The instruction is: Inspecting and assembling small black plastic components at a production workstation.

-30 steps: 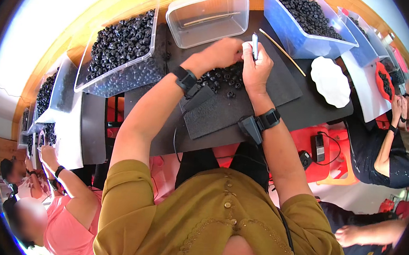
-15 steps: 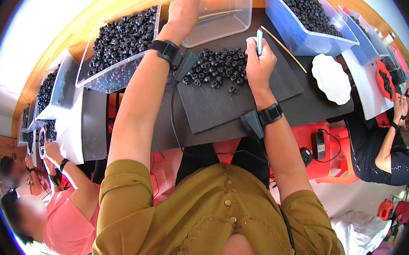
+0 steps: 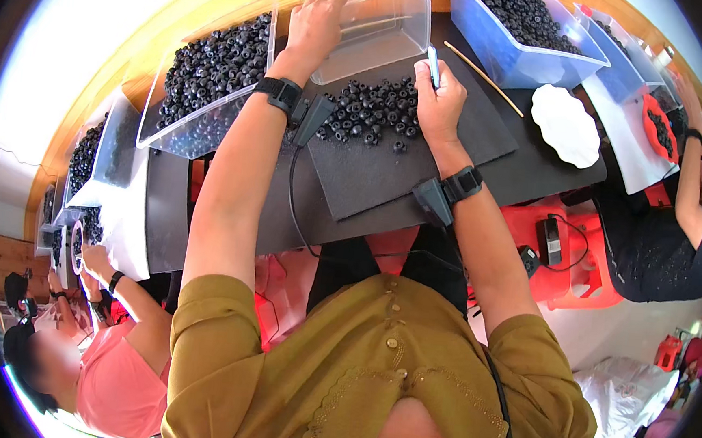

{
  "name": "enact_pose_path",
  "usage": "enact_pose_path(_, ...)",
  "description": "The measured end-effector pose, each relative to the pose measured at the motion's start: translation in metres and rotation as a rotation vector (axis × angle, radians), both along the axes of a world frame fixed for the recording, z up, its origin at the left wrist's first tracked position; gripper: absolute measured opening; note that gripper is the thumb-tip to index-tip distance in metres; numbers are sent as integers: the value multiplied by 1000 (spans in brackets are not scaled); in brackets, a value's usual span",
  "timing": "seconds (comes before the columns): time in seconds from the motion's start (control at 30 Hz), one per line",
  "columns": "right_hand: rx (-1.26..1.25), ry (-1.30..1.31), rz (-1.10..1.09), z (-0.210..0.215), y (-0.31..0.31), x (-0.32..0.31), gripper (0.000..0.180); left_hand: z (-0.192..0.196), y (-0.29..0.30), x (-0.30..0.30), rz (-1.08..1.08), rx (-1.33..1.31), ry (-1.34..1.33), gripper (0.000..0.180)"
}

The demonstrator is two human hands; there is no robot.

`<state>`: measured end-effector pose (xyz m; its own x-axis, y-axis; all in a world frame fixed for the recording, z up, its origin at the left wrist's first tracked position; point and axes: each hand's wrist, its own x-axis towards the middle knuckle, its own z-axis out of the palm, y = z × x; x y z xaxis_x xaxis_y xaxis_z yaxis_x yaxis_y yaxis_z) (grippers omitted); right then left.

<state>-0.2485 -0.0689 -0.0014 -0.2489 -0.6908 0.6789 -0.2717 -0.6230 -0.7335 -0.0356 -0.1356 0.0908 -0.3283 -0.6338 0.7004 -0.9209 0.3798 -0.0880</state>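
Observation:
My left hand [image 3: 314, 29] is closed over the left end of a clear plastic box [image 3: 379, 56], its fingertips partly hidden at the rim. A thin stick lies inside this box. In my right hand [image 3: 442, 107] is a slim pale-blue pen-like tool [image 3: 433, 66], its upper end sticking up past my thumb. Between my hands a loose heap of dark round berries [image 3: 375, 111], like blueberries, lies on a flat black board [image 3: 370, 180]. Both my wrists wear black strapped devices, and a cable hangs from the left one.
Left stands a clear bin [image 3: 211, 124] full of berries; a bluish bin [image 3: 524, 64] of them stands at the far right. A wooden stick [image 3: 484, 80] and a white scalloped plate [image 3: 565, 126] lie on the right. Co-workers sit on both sides, one near a red tray [image 3: 659, 127].
My right hand has shifted slightly left with the pen-like tool. My left hand stays at the box. The co-worker on the right has reached an arm farther forward.

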Motion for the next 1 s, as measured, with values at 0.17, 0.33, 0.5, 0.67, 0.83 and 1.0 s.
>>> enact_pose_path(0.17,-3,-56,30,5,5,0,23,12,23,-3,-45,90,63,42)
enact_pose_path(0.33,-35,-114,10,10,5,-10,23,11,89,-20,-256,108,103,39)
enact_pose_path(0.5,50,-38,79,40,18,-21,29,-38,197,-15,-511,629,228,40)
enact_pose_path(0.67,111,7,14,18,19,-48,28,-75,246,-13,-387,639,114,40)
enact_pose_path(0.83,-155,328,-146,-3,30,-60,26,-82,247,-7,-349,576,86,39)
enact_pose_path(1.0,-229,330,-150,-10,50,-57,13,-86,251,7,-315,566,128,37)
